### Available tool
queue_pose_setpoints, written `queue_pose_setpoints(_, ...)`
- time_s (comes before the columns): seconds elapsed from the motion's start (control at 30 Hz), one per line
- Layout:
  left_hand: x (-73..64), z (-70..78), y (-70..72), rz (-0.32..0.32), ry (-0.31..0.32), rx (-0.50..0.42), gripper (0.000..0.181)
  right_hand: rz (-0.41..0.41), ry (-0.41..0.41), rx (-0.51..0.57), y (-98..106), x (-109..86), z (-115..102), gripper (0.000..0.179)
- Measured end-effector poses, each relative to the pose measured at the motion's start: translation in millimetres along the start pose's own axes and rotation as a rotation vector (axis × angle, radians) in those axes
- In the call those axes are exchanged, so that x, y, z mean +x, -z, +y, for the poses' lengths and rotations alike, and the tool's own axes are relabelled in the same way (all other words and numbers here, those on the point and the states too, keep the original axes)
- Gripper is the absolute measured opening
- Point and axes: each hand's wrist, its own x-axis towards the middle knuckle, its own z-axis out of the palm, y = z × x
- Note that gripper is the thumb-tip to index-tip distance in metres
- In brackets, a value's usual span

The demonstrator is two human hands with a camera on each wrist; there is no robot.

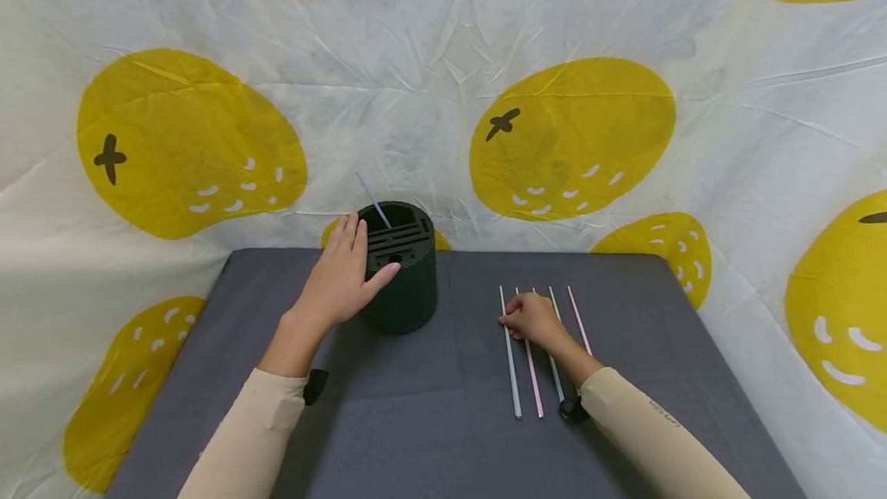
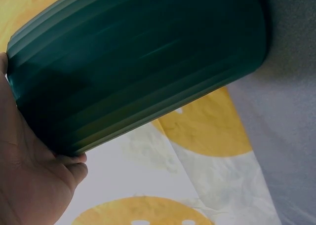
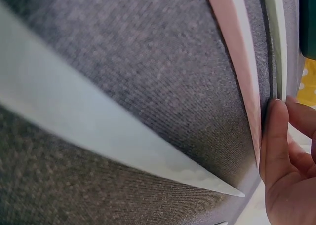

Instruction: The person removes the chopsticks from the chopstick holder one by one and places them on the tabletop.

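Observation:
In the head view my left hand rests on the left rim of a dark green round holder, its fingers straight and the thumb stretched toward the slotted top. A light blue chopstick leans inside the holder. To the right, my right hand pinches a pale chopstick, the leftmost of several lying in a row. The right wrist view has thumb and fingertip at this pale green-looking chopstick. A pink chopstick lies just beside it, partly under the hand.
Further right are a pale green chopstick and another pink chopstick, partly covered by the right forearm. Everything stands on a dark grey cloth-covered table. Behind hangs a white curtain with large yellow fruit prints.

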Motion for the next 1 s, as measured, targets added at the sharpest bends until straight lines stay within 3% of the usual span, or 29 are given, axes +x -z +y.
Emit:
queue_pose_setpoints(0.53,5.1,-1.5,2.4,-0.004,-0.008,-0.006,0.106,-0.025,-0.005,0.106,4.1,1.5,-1.3,0.013)
queue_pose_setpoints(0.7,4.2,-0.7,1.9,-0.005,-0.006,-0.011,0.106,-0.048,0.035,0.157,9.7,3.8,-3.9,0.012)
queue_pose_setpoints(1.0,3.0,-1.8,-0.5,0.009,-0.016,-0.013,0.105,-0.076,0.138,0.108,36.5,3.9,-31.0,0.022)
